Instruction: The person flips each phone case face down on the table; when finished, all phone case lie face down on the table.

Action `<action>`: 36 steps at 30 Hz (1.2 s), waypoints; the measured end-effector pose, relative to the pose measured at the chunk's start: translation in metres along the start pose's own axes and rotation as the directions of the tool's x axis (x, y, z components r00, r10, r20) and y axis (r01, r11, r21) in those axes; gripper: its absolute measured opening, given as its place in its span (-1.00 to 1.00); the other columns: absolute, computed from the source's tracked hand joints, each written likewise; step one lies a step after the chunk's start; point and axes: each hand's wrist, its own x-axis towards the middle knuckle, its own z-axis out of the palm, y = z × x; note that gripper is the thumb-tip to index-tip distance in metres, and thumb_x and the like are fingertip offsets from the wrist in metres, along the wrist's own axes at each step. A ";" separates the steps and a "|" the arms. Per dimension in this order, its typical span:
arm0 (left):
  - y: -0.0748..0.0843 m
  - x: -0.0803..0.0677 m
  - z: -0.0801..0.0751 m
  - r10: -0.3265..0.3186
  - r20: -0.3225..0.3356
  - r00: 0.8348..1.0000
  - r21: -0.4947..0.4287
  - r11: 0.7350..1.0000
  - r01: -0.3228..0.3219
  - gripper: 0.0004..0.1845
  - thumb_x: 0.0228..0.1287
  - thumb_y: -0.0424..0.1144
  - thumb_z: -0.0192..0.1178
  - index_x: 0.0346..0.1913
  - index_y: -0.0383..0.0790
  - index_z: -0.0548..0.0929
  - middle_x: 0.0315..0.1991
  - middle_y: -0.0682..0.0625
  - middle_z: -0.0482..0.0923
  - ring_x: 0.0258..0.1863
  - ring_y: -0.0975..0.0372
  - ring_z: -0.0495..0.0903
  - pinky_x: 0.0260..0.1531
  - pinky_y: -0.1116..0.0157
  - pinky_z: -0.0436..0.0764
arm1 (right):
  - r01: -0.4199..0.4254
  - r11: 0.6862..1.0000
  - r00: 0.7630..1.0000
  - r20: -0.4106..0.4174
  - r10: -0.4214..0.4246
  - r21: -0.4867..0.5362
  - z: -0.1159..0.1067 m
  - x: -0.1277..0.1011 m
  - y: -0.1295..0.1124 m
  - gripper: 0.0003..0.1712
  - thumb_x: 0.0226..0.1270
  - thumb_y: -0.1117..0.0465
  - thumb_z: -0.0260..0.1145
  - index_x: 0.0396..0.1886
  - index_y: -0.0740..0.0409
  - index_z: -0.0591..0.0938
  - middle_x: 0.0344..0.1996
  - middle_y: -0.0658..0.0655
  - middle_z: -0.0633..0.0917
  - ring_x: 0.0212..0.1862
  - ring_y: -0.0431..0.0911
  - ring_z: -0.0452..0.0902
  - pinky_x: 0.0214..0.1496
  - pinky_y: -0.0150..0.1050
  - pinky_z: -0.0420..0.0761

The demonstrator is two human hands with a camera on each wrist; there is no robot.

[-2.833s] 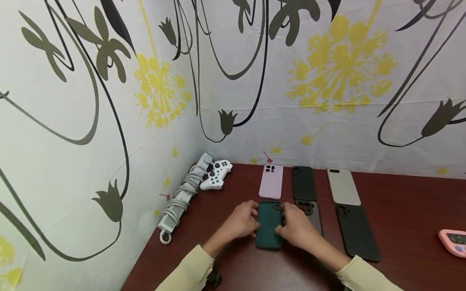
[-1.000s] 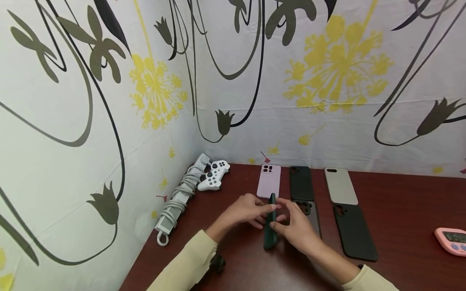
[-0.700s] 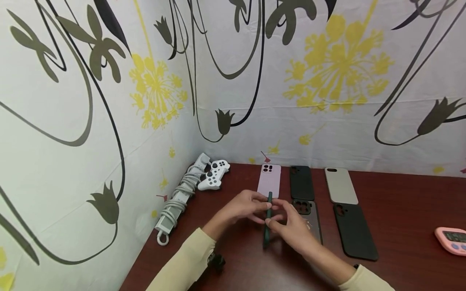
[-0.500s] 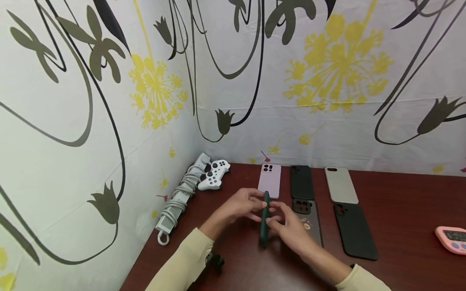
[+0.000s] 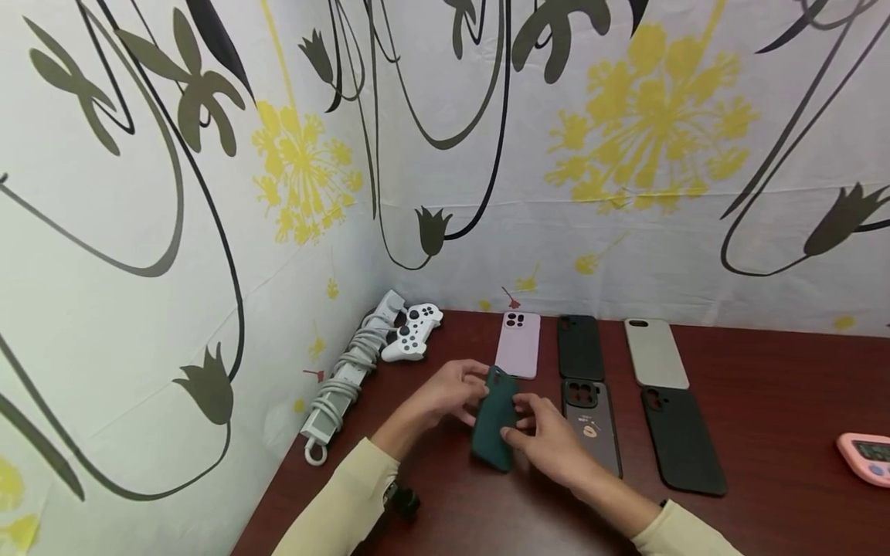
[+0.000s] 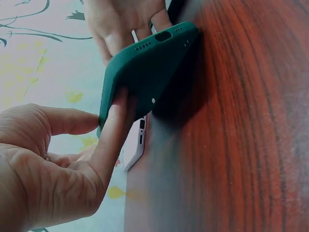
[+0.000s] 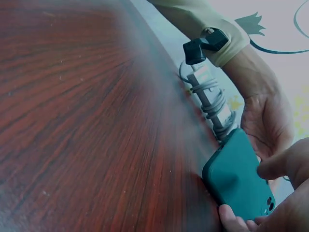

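We had the green case (image 5: 494, 418) tilted on its lower end on the tabletop (image 5: 765, 386), long axis running away from us, pinched between both hands: left hand (image 5: 448, 394) gripping its far-left edge, right hand (image 5: 549, 439) the near-right.

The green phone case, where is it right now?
In the head view the green phone case is tilted between both hands, just left of the grey case.
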 end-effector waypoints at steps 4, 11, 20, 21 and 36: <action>-0.006 0.000 -0.001 0.012 -0.003 1.000 -0.019 1.000 -0.012 -0.56 0.49 -0.46 0.16 0.38 -0.34 0.53 0.07 -0.22 0.76 -0.18 0.12 0.80 -0.53 0.28 0.78 | 0.041 0.996 0.999 -0.018 -0.042 -0.083 0.001 0.001 0.003 -0.20 0.29 0.19 0.56 0.46 0.27 0.45 0.26 0.28 0.54 0.14 -0.01 0.61 0.09 -0.06 0.69; -0.015 0.002 -0.004 0.001 0.027 1.000 -0.099 0.995 0.002 -0.55 0.55 -0.44 0.12 0.43 -0.34 0.48 0.10 -0.20 0.71 -0.16 0.16 0.76 -0.42 0.23 0.82 | 0.043 0.998 0.997 -0.070 -0.046 -0.051 0.000 0.002 0.003 0.08 0.22 0.30 0.60 0.63 0.33 0.20 0.33 0.37 0.42 0.16 0.08 0.58 0.07 -0.06 0.69; -0.022 0.010 0.002 0.031 -0.013 0.999 -0.046 0.998 -0.032 -0.58 0.54 -0.44 0.14 0.39 -0.34 0.51 0.17 -0.24 0.63 -0.10 0.12 0.72 -0.39 0.17 0.84 | 0.050 0.996 0.991 -0.120 -0.059 -0.075 -0.005 0.004 0.008 -0.05 0.25 0.31 0.56 0.57 0.32 0.31 0.33 0.37 0.42 0.13 0.06 0.60 -0.02 -0.19 0.65; -0.022 0.010 0.003 0.038 -0.030 0.999 -0.015 0.999 -0.039 -0.59 0.53 -0.45 0.16 0.37 -0.33 0.53 0.17 -0.24 0.62 -0.10 0.12 0.71 -0.39 0.16 0.84 | 0.056 0.994 0.990 -0.123 -0.068 -0.093 -0.005 0.004 0.009 -0.06 0.25 0.32 0.57 0.57 0.33 0.32 0.33 0.38 0.41 0.12 0.05 0.60 -0.04 -0.21 0.64; -0.015 0.009 0.023 0.124 -0.164 0.979 0.380 0.923 -0.053 -0.64 0.47 -0.42 0.24 0.27 -0.33 0.63 0.03 -0.16 0.67 -0.48 0.17 0.69 -0.53 0.24 0.78 | 0.084 0.962 0.991 -0.084 -0.109 -0.261 -0.006 0.006 0.009 0.02 0.16 0.34 0.63 0.56 0.46 0.31 0.29 0.48 0.42 -0.10 -0.03 0.64 -0.23 -0.21 0.67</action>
